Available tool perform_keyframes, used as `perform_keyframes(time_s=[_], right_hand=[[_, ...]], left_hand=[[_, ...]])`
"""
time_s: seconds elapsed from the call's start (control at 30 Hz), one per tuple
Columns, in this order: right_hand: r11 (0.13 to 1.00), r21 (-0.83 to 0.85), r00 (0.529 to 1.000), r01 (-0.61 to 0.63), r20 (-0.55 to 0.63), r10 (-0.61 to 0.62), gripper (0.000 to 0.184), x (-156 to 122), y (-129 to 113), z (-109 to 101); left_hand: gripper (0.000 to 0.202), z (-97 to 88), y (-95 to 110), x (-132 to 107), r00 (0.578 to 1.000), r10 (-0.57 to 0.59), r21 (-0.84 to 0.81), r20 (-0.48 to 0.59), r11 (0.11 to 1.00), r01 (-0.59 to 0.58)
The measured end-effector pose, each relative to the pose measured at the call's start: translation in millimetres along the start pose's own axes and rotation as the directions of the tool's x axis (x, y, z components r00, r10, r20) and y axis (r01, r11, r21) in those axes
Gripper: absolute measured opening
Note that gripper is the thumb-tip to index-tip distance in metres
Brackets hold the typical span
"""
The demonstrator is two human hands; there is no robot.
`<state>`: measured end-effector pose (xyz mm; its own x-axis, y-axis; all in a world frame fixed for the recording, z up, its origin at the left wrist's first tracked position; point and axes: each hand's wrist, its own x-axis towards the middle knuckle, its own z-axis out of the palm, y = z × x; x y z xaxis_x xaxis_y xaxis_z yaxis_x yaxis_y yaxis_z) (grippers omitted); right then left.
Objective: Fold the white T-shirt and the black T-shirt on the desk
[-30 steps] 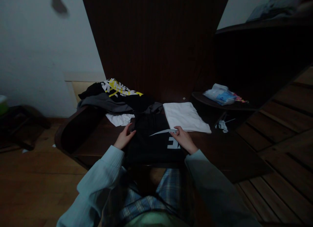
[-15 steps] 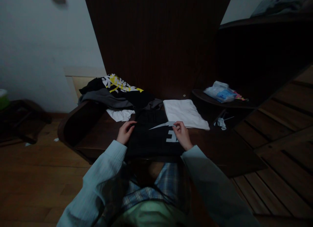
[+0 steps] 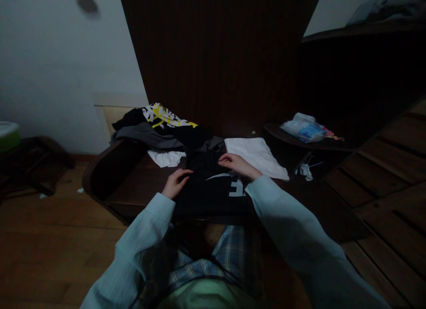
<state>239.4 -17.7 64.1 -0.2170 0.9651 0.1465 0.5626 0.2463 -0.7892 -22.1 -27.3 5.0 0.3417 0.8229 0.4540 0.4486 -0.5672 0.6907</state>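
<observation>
A folded black garment [image 3: 206, 198] with a pale swoosh-like mark and part of a pale letter lies in front of me on the dark wooden bench. My left hand [image 3: 175, 183] rests at its left edge, thumb apart from the outstretched fingers. Over the garment's far part is my right hand [image 3: 238, 164], its fingers stretched to the left; whether the fingertips touch the cloth I cannot tell. A folded white cloth [image 3: 254, 154] lies just beyond my right hand.
Dark clothes with a yellow and white print [image 3: 163, 119] are heaped at the back left, above a crumpled white cloth [image 3: 166, 158]. A plastic packet [image 3: 304, 129] sits on the small right shelf [image 3: 279, 134]. The bench's curved side [image 3: 91, 176] rises at left.
My right hand has moved from the garment's right edge, away from me and to the left, over its far part. My left hand remains at the left edge, its fingers loosened.
</observation>
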Motion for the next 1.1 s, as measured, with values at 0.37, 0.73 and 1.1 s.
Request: perform_keyframes(time_s=[0.37,0.73,1.1], right_hand=[[0.996,0.076,0.968,0.054,-0.248,-0.034,0.009,50.3,19.4,78.8],[0.987,0.106,0.985,0.120,-0.135,-0.106,0.013,45.1,16.7,72.0],[0.996,-0.029,0.941,-0.089,-0.330,0.074,0.013,48.5,25.3,77.7]], left_hand=[[0.019,-2.5,3.8,-1.5,1.000,0.003,0.001,-0.005,1.000,-0.003],[0.021,-4.2,4.9,-1.2,0.999,-0.014,-0.050,-0.038,0.999,0.012],[0.052,6.5,-15.1,-0.7,0.951,-0.287,-0.249,-0.119,0.935,0.251]])
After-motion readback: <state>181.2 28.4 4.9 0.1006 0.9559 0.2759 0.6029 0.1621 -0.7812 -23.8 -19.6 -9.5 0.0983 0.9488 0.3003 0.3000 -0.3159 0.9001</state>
